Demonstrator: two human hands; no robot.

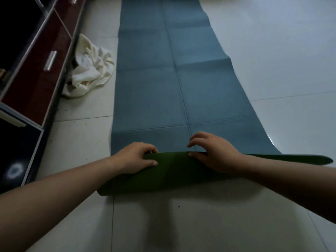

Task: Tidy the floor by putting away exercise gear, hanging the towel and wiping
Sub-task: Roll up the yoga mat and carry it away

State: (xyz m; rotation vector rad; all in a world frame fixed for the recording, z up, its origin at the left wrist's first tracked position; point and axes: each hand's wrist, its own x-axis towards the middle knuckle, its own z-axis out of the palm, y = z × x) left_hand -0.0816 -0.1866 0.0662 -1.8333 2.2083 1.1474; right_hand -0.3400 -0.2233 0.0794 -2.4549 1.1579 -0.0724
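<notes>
A long blue exercise mat [163, 79] lies flat on the tiled floor, stretching away from me. Its near end is turned over into a loose roll that shows the green underside [172, 171]. My left hand [134, 159] grips the left part of the roll, fingers curled over its top edge. My right hand [212, 151] presses on the roll's right part, thumb on the green side and fingertips on the blue surface. A crumpled white towel [91, 70] lies on the floor to the left of the mat.
A low dark red cabinet [41, 75] with metal handles runs along the left side, the towel against its base. Pale floor tiles [281, 60] spread to the right of the mat and in front of me.
</notes>
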